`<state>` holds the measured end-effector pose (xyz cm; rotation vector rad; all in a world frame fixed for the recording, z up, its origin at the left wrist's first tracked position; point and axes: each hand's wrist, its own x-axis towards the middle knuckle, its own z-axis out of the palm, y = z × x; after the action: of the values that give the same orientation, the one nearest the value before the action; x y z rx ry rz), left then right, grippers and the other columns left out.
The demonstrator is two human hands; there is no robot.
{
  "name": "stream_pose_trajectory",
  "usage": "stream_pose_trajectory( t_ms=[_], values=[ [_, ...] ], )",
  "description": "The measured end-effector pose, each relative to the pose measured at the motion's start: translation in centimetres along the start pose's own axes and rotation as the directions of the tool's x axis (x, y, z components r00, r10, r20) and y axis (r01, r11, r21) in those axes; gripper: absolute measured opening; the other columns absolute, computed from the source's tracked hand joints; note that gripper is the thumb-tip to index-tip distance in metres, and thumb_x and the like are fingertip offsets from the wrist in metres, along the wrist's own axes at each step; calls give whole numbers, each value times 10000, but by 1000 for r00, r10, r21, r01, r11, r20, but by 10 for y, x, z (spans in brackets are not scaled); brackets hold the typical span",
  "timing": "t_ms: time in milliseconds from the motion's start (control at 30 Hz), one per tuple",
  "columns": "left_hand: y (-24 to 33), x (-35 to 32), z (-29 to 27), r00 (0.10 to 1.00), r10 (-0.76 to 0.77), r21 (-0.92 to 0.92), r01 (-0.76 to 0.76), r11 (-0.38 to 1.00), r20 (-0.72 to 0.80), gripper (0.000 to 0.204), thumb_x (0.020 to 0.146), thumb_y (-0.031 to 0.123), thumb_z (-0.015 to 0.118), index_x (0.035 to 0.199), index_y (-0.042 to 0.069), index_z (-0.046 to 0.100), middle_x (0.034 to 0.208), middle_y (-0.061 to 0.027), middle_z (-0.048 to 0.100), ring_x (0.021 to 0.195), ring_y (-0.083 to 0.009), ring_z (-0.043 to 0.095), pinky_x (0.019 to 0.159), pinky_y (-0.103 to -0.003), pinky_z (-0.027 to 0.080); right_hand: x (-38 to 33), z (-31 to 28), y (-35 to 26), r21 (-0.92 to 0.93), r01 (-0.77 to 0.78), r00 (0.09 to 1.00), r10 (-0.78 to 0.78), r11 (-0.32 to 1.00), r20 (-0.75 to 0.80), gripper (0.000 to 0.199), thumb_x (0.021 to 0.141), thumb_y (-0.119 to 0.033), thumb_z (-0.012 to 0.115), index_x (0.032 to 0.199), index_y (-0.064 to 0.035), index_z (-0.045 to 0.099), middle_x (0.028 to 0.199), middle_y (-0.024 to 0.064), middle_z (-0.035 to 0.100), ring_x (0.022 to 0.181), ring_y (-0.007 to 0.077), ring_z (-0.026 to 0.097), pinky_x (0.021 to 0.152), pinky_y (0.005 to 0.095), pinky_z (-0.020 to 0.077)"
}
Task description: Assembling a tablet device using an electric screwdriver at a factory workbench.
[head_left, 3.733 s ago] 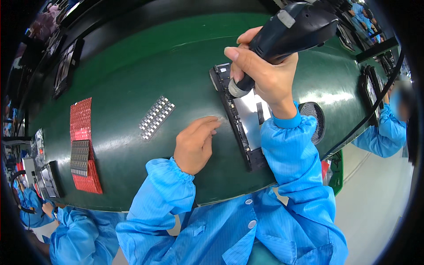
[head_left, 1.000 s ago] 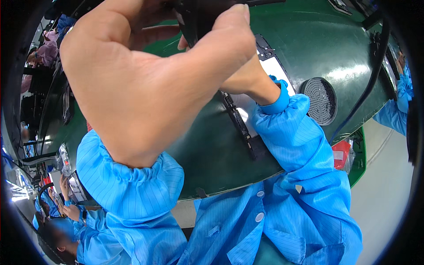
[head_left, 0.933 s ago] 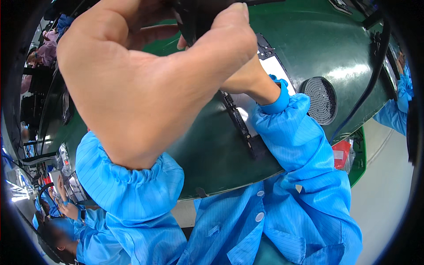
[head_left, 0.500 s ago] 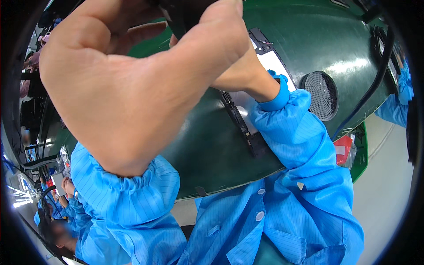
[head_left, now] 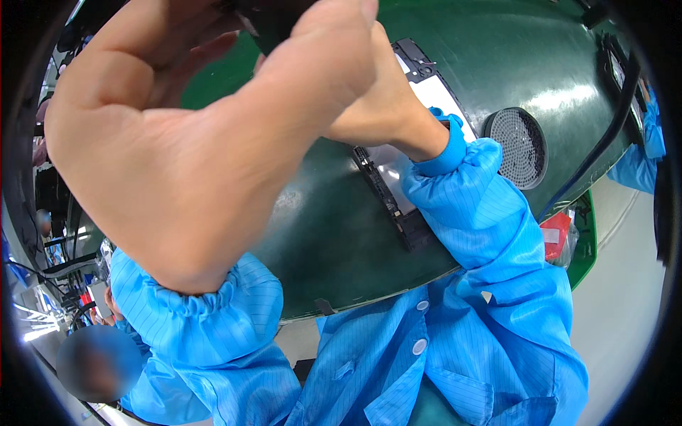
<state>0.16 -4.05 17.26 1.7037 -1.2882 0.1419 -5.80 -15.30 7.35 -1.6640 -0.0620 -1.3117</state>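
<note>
The left hand (head_left: 192, 156) is raised close to the camera, so that much of the view is filled by its palm and wrist. Its thumb and fingers (head_left: 334, 50) are curled up toward a dark object (head_left: 277, 18) at the top edge of the picture; whether they are clamped on it cannot be told, since most of the object is cut off. The right hand (head_left: 380, 113) is lowered onto the flat rectangular device with a black frame and pale inner panel (head_left: 398, 192), which lies on the dark green worktop (head_left: 334, 241) just ahead of the person's chest. The fingers of the right hand are hidden behind the left hand, so it cannot be told whether they are apart or together. Both forearms are covered by light blue sleeves with gathered cuffs (head_left: 469, 206). A round black perforated grille (head_left: 516, 147) is set on the worktop just to the right of the device, and a black cable (head_left: 604, 135) is run past it along the worktop's right edge. A red packet (head_left: 555, 238) is seen below the worktop's rim. Another person's blue sleeve (head_left: 639, 149) is seen at the far right.
</note>
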Motion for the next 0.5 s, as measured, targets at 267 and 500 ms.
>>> stream_pose_trajectory(
  t_ms=[267, 500],
  values=[
    [13, -6, 1, 1000, -30, 16, 30, 999, -7, 379, 732, 211, 798, 1031, 9, 681, 950, -108, 691, 855, -166, 668, 814, -265, 514, -1, 0, 3, 4, -42, 997, 41, 999, 62, 171, 613, -85, 686, 702, 2, 568, 562, 73, 542, 515, 141, 508, 510, 298, 424],
    [13, -6, -1, 997, 32, -196, -19, 980, 66, 370, 756, 195, 783, 1056, 10, 672, 957, -103, 690, 877, -159, 663, 824, -280, 518, 1, 0, 2, -30, -25, 999, 26, 999, 32, 168, 614, -82, 681, 694, 3, 560, 552, 71, 528, 515, 130, 499, 501, 297, 414]
  ],
)
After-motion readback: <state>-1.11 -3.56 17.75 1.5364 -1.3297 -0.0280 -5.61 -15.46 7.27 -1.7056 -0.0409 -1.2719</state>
